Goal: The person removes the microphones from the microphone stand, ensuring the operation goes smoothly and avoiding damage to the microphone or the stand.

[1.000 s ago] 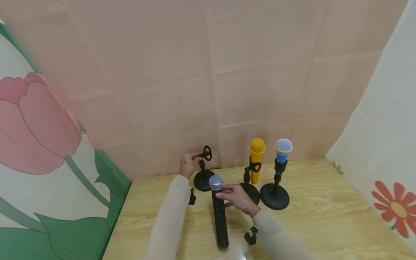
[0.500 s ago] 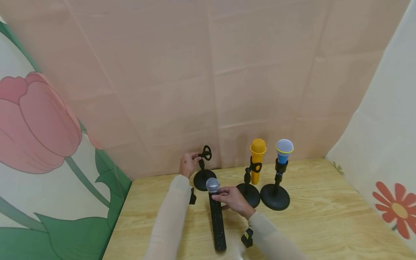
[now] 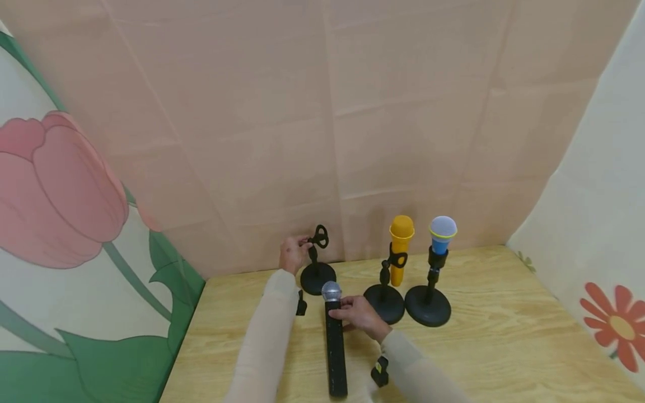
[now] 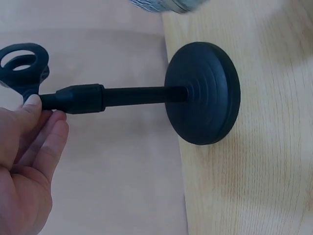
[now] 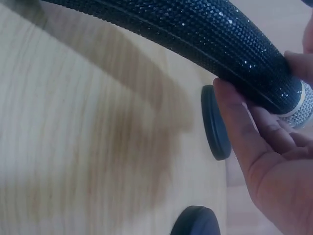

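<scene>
My left hand (image 3: 294, 254) pinches the neck of a black desktop microphone stand (image 3: 318, 279), just below its ring-shaped clip (image 4: 24, 73). The stand is upright at the back of the table, and nothing sits in its clip. In front of it, my right hand (image 3: 364, 318) holds a black, glittery microphone (image 3: 335, 350) near its silver mesh head. In the head view the handle points toward me. The right wrist view shows thumb and fingers on opposite sides of the microphone (image 5: 234, 49), raised above the table; its far end runs out of that view.
To the right, a yellow microphone (image 3: 402, 229) sits in a second black stand (image 3: 384, 305). Beside it, a blue microphone with a pale head (image 3: 443, 228) is in a third stand (image 3: 427, 307). A pinkish cloth backdrop (image 3: 252, 140) rises behind the wooden table (image 3: 494, 336).
My right hand and the black microphone have moved slightly toward me and a little left, away from the stand. The left hand keeps its grip on the stand without visibly moving.
</scene>
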